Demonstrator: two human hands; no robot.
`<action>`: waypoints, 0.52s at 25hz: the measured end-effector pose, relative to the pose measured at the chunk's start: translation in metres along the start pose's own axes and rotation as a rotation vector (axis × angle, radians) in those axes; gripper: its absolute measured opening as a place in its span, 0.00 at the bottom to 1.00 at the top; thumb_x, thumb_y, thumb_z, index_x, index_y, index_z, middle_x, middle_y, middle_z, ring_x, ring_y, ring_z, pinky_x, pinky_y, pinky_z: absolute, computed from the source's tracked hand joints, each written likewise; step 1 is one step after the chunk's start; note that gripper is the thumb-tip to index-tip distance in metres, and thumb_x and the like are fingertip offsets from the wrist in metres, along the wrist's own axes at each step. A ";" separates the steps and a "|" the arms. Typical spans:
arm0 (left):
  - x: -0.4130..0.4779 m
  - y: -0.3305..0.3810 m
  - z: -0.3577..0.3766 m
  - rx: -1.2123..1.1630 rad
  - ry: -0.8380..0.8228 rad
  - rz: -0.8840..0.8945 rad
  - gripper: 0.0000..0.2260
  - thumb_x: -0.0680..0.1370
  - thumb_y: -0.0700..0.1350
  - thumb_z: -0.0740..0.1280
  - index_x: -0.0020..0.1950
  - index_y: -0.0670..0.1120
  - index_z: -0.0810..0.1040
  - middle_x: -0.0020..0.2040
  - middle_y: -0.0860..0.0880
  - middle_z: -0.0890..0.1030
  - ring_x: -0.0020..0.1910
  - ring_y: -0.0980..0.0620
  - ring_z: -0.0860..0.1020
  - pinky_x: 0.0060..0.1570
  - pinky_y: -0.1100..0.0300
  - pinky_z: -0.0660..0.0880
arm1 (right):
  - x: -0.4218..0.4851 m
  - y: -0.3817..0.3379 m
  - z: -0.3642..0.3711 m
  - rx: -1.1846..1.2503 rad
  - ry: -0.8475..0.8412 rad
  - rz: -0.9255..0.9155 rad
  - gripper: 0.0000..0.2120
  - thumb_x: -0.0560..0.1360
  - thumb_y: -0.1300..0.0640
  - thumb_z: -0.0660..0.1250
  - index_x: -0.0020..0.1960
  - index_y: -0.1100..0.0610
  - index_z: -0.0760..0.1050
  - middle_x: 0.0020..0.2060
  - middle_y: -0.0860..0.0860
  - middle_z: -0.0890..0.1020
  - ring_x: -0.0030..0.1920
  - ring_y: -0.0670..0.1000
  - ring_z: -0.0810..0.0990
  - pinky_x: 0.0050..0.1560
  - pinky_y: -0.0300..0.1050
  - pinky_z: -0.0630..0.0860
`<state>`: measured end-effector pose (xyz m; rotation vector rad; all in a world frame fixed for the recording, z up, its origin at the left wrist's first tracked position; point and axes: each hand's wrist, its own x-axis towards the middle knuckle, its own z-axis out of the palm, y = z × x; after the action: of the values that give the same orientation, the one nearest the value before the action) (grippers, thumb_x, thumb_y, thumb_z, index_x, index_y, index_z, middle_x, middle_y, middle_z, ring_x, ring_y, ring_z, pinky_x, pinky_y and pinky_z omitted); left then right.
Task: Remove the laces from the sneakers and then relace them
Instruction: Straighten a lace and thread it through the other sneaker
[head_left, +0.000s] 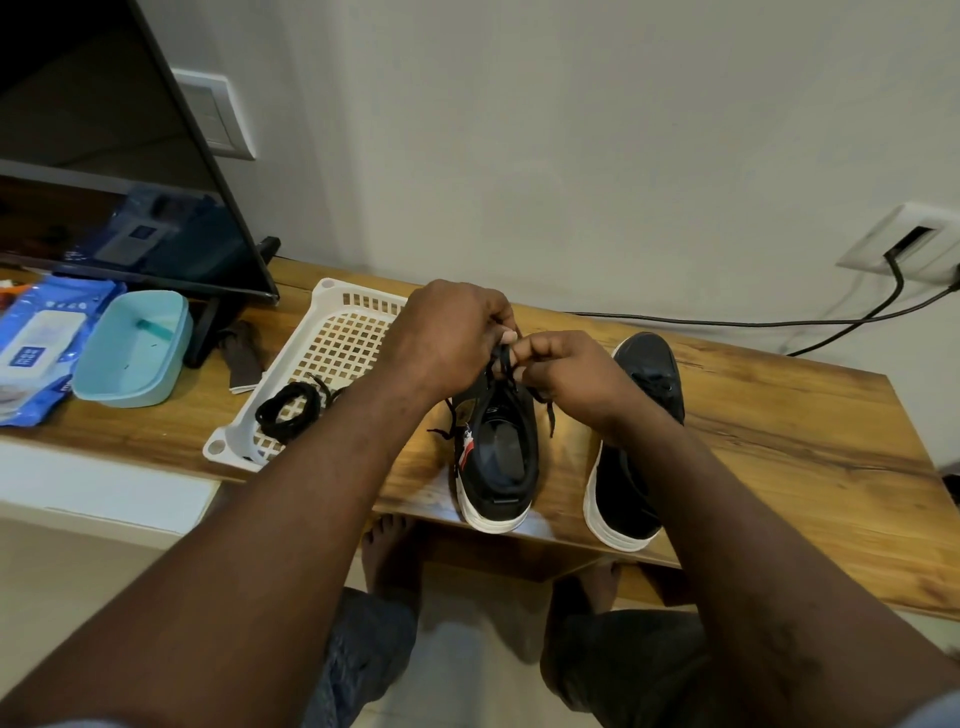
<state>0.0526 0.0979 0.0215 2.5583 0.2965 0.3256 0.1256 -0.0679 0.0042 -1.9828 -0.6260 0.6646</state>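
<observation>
Nearest, table (779, 415): glossy wood-grain slab with dark streaks, its front edge toward me.
Open sneaker (493, 462): black upper and thick white rubber sole. The heel is at the table's front edge, the toe points away, and a smooth dark insole shows.
Second sneaker (621, 493): same black and white, just right of the first, partly behind my right forearm.
Lace (506, 366): thin black cord rising from the open sneaker's front, loose ends hanging on either side.
Left hand (447, 338): knuckles up, fingers curled, pinching the lace above the shoe.
Right hand (571, 374): fingers bent inward to meet the left's, pinching the same lace.
Basket (322, 291): white plastic with a square lattice and rounded corners, left of the sneakers, partly under my left forearm.
Spare lace (288, 405): black, coiled in loops at the basket's near end.
Bowl (135, 348): pale teal, smooth, rounded rectangle, further left.
Wipes pack (36, 338): soft, shiny blue, at the left edge.
Screen (130, 156): dark glossy panel at the back left.
Cable (779, 325): thin and black, along the table's back to a white wall socket (904, 239).
</observation>
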 end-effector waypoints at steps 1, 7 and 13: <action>0.000 0.002 0.000 0.019 -0.011 -0.012 0.04 0.80 0.50 0.72 0.46 0.57 0.84 0.44 0.55 0.84 0.45 0.53 0.81 0.45 0.57 0.77 | -0.002 -0.001 -0.003 0.046 -0.049 0.029 0.10 0.76 0.69 0.68 0.49 0.59 0.85 0.40 0.50 0.86 0.36 0.43 0.79 0.40 0.40 0.74; 0.003 0.004 0.003 -0.026 -0.116 -0.099 0.07 0.83 0.53 0.67 0.48 0.52 0.82 0.42 0.58 0.78 0.46 0.52 0.78 0.44 0.55 0.72 | -0.001 0.002 0.000 -0.274 0.203 -0.047 0.09 0.76 0.51 0.77 0.41 0.52 0.82 0.33 0.48 0.83 0.33 0.42 0.79 0.40 0.43 0.74; 0.003 0.002 -0.003 -0.210 -0.126 -0.186 0.06 0.77 0.52 0.76 0.44 0.52 0.86 0.38 0.58 0.82 0.41 0.60 0.79 0.37 0.61 0.70 | -0.012 -0.009 -0.007 -0.690 0.361 -0.146 0.07 0.80 0.47 0.71 0.49 0.48 0.87 0.39 0.46 0.86 0.41 0.49 0.82 0.42 0.47 0.80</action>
<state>0.0551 0.0989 0.0254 2.3122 0.4258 0.1179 0.1200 -0.0762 0.0178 -2.5685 -0.8343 -0.0301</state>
